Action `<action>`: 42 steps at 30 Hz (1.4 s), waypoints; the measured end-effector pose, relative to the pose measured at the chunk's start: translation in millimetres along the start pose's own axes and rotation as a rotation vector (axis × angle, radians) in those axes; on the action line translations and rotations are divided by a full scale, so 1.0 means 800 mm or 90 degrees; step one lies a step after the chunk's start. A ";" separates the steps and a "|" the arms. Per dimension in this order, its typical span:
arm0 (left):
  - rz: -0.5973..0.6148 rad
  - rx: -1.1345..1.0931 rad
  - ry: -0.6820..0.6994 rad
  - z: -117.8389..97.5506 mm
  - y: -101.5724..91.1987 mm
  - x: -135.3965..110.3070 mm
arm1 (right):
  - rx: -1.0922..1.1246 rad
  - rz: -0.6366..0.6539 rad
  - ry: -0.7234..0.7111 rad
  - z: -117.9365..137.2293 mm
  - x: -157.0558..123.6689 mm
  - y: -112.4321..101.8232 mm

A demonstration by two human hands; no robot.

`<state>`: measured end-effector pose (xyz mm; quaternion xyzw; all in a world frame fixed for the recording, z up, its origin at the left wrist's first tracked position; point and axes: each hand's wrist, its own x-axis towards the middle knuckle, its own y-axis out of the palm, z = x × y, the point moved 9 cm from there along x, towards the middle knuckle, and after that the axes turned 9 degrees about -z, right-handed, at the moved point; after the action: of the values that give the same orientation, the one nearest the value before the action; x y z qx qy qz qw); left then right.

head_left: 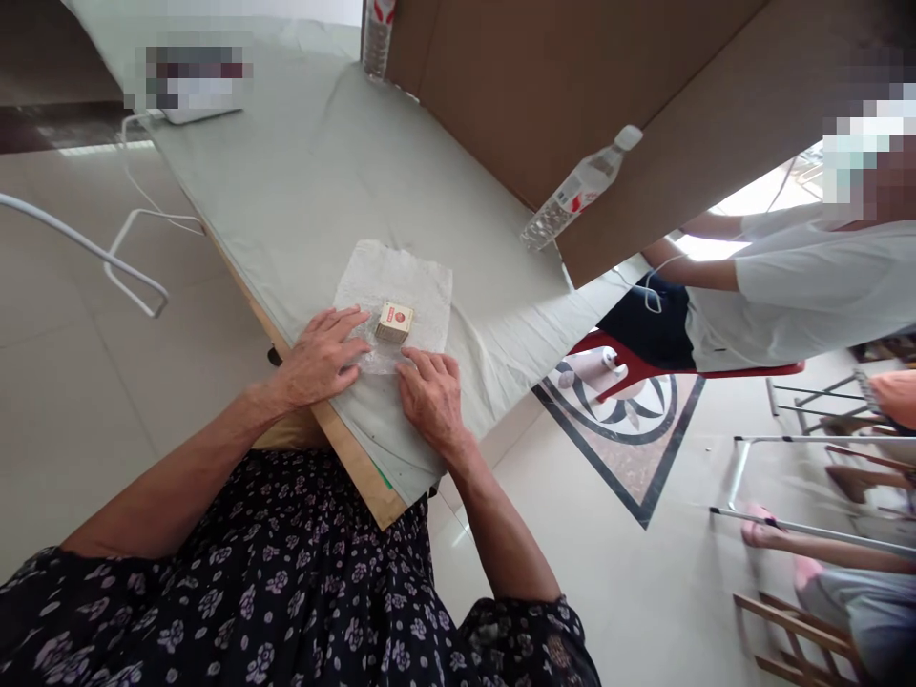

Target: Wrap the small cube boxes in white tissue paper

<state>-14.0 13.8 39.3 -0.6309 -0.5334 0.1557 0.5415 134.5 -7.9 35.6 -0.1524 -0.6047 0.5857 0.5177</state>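
Note:
A small cream box with a red mark on top sits on a sheet of bubble wrap spread over the pale tablecloth. My left hand lies on the sheet's left edge, its fingers stretched toward the box without gripping it. At the sheet's lower right edge rests my right hand. Its fingers are bent and its fingertips touch the wrap close to the box; whether they pinch the wrap's edge is hard to make out.
A cardboard panel stands across the table, with a plastic bottle before it and another bottle farther back. A white device with a cable lies at the far left. A person in a white shirt sits at right.

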 end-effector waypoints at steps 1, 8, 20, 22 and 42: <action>-0.022 -0.007 -0.001 0.000 -0.004 0.003 | 0.006 -0.031 0.001 -0.001 0.005 -0.002; -0.106 -0.041 0.000 -0.006 -0.017 0.027 | 0.102 -0.145 0.068 -0.031 0.030 -0.021; -0.134 -0.315 -0.234 0.027 0.015 0.074 | 0.357 -0.111 0.198 -0.082 0.079 0.009; -0.146 -0.330 -0.242 0.029 0.017 0.075 | 0.380 -0.105 0.219 -0.084 0.080 0.017; -0.179 -0.364 -0.250 0.027 0.015 0.076 | 0.410 -0.190 0.286 -0.081 0.070 0.011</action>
<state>-1.9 77.8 44.5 -0.6353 -0.7306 0.0429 0.2466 160.0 74.3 38.6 -0.0176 -0.2778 0.6159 0.7370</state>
